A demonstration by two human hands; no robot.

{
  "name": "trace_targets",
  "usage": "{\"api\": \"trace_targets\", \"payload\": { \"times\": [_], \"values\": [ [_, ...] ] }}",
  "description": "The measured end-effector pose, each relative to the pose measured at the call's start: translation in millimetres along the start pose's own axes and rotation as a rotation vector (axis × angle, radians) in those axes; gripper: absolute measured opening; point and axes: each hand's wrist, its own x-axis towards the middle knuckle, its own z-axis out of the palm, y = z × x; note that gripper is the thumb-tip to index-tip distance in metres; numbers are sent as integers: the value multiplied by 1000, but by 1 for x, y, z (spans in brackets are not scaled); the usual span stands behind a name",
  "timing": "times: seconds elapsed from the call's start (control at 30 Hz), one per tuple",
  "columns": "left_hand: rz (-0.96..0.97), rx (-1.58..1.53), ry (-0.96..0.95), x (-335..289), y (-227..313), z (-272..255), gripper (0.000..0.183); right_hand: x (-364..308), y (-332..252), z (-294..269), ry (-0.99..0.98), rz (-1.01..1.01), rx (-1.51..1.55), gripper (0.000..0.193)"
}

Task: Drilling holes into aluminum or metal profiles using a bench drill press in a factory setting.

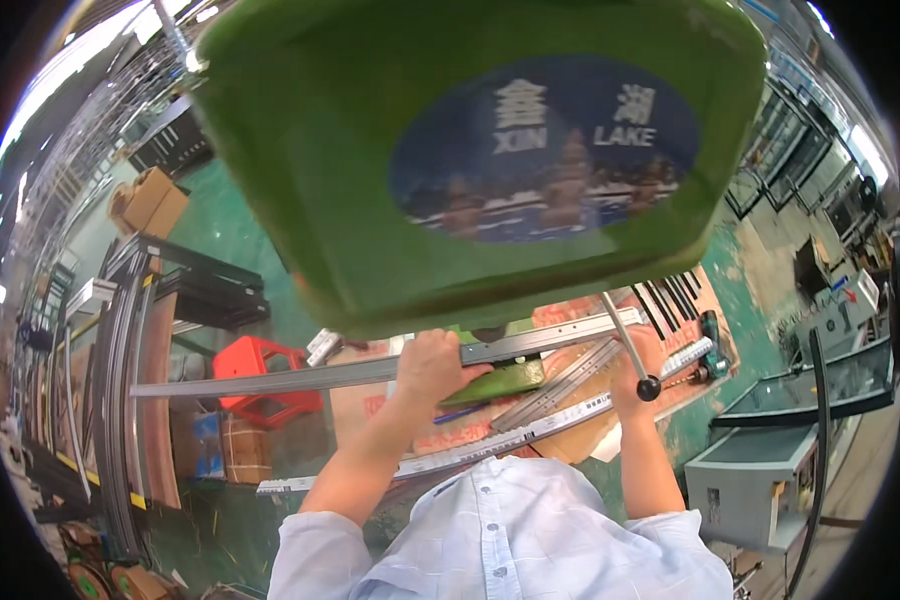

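A long silver metal profile (360,374) runs across the workbench under a large green machine head (340,230) with a blue oval label. My left hand (433,368) is closed round the profile, left of the machine's green base (510,378). Close to the profile's right end is my right hand (634,362); its fingers are partly hidden, so its grip is unclear. A thin metal lever with a black ball knob (649,388) crosses in front of that hand. More slotted metal strips (560,385) lie on the bench beneath.
A teal cordless drill (711,350) lies at the bench's right, near several dark bars (667,300). A long white strip (440,460) lies along the near edge. Left stand a red plastic stool (253,362) and stacked dark profiles (123,400). A grey cabinet (750,475) stands right.
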Motion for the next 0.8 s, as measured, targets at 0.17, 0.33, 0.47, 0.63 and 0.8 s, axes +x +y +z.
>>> {"api": "trace_targets", "payload": {
  "times": [0.17,0.33,0.47,0.63,0.8],
  "values": [
    [10,20,45,-1,-1,0,69,13,-7,39,-350,-228,-192,44],
    [-14,18,59,-2,1,0,66,21,5,59,-542,-246,-335,56],
    [-15,-13,48,0,3,-5,65,25,17,57,-568,-288,-315,49],
    [-25,-111,62,0,7,-9,63,29,20,55,-607,-250,-288,47],
    [14,-91,125,2,6,-7,63,29,20,53,-564,-262,-280,47]
  ]
}}
